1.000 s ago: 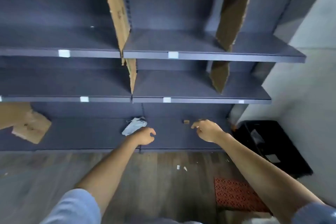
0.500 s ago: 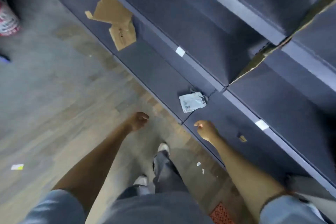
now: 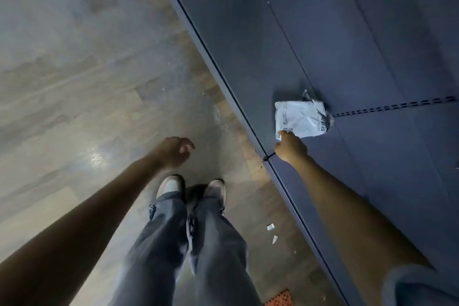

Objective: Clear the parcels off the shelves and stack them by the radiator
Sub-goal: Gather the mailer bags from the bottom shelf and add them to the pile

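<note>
While grey trouser legs (image 3: 173, 243) fill bottom centre, left hand (image 3: 173, 151) hangs loosely curled, holding nothing, mid-frame over glossy wood-look floor (image 3: 74, 82). Right hand (image 3: 290, 148) touches near corner of crumpled white plastic parcel (image 3: 301, 118) on matte dark shelf (image 3: 323, 45), centre-right; can't tell if it grips.

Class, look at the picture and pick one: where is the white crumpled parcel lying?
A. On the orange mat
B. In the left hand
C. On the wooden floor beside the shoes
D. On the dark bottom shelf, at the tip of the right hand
D: the white parcel lies on the dark bottom shelf, with the right hand reaching its near corner, while the left hand hangs over the floor holding nothing.
</note>
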The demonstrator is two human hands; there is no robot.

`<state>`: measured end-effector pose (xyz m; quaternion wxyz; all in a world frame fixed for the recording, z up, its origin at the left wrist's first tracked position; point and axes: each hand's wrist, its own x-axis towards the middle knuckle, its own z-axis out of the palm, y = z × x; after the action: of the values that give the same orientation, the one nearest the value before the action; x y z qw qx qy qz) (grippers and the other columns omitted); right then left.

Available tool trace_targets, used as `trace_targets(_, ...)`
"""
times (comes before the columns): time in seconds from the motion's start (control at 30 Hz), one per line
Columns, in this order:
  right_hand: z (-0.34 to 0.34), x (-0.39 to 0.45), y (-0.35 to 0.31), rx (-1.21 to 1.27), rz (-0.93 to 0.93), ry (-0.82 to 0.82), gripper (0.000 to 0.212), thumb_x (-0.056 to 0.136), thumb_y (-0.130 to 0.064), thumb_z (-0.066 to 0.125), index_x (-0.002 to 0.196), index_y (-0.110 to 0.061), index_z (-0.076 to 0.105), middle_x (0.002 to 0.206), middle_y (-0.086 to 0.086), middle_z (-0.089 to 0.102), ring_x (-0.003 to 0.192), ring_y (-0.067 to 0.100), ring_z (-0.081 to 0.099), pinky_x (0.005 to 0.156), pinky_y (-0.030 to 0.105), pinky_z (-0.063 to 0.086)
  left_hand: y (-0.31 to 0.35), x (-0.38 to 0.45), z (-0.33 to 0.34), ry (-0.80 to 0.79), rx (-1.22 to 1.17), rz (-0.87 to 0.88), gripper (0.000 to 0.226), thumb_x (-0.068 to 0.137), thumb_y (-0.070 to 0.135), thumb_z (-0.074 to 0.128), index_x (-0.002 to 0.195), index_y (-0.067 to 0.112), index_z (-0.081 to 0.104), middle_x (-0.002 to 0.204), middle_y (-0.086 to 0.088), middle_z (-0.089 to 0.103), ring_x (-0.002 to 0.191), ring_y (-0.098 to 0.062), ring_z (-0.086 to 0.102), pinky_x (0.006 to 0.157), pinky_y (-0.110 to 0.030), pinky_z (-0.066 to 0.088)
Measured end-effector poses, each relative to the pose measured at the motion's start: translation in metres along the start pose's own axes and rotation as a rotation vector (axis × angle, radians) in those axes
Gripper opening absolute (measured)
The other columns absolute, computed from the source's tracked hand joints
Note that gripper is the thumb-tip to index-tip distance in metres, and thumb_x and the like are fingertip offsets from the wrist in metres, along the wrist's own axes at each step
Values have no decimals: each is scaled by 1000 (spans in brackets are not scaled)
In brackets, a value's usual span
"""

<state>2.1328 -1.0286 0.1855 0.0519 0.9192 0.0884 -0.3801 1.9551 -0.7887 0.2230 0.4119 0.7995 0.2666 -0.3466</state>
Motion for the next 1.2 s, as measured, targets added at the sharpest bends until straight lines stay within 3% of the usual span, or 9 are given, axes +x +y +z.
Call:
trace_targets(0.27, 90, 178, 23, 3, 371, 157, 78, 91, -36, 51, 149, -5, 8, 150, 18, 25, 134, 35, 32, 109, 53, 29, -59, 174, 46, -26, 160, 46, 32, 96, 15, 42, 125, 16, 55, 124, -11, 59, 113, -27, 56, 95, -35, 43)
trace_targets(0.4, 102, 216, 42, -55, 405, 219, 79, 89, -41, 55, 143, 3, 18, 144, 22, 32, 130, 37, 39, 105, 49, 36, -63, 203, 57, -70, 266, 73, 34, 96, 15, 40, 128, 15, 51, 127, -12, 56, 115, -27, 53, 96, -35, 43)
trace_targets(0.5, 92, 206, 43, -70, 372, 261, 66, 90, -24, 55, 138, 8, 24, 138, 26, 38, 126, 40, 44, 100, 49, 39, -54, 188, 59, -137, 392, 76, 36, 97, 18, 38, 132, 19, 47, 130, -9, 52, 117, -26, 51, 98, -36, 44)
trace_targets(0.67, 46, 118, 34, -92, 203, 304, 43, 88, -4, 51, 129, 6, 38, 125, 28, 52, 117, 44, 51, 91, 49, 45, -5, 118, 47, -151, 492, 107, 38, 96, 21, 38, 132, 25, 46, 138, -4, 45, 127, -23, 43, 103, -37, 37)
trace_targets(0.83, -15, -25, -7, -206, -147, 272, 37, 90, -2, 44, 127, -2, 45, 124, 19, 56, 112, 31, 57, 86, 38, 50, 72, 14, 9, 41, 488, 265, 54, 91, 15, 46, 140, 35, 36, 148, -7, 27, 136, -26, 27, 109, -40, 30)
trace_targets(0.93, -55, -136, -38, -212, -341, 447, 37, 56, -8, 79, 91, -8, 69, 84, 8, 71, 69, 19, 70, 51, 22, 52, 113, -60, -18, 239, 611, 402, 74, 85, 15, 53, 147, 37, 18, 155, -9, 12, 141, -32, 12, 113, -46, 19)
trace_targets(1.03, -79, -238, -52, -235, -465, 464, 37, 28, -17, 87, 61, -11, 70, 55, 0, 65, 42, 11, 62, 33, 15, 39, 134, -129, -37, 267, 734, 375, 59, 88, 25, 53, 143, 32, 34, 156, -7, 16, 142, -31, 13, 112, -45, 17)
trace_targets(1.13, -92, -313, -45, -215, -371, 438, 49, 56, -17, 80, 103, -9, 70, 93, 7, 72, 73, 16, 71, 55, 20, 53, 144, -189, -41, 227, 766, 303, 41, 91, 32, 48, 133, 32, 50, 149, -5, 33, 139, -27, 23, 110, -42, 25)
trace_targets(1.2, -72, -344, -30, -154, -283, 342, 60, 85, -9, 54, 142, -5, 34, 134, 15, 51, 110, 28, 61, 83, 33, 52, 142, -228, -25, 219, 747, 353, 38, 92, 30, 47, 129, 31, 53, 142, -3, 42, 134, -24, 31, 106, -39, 30)
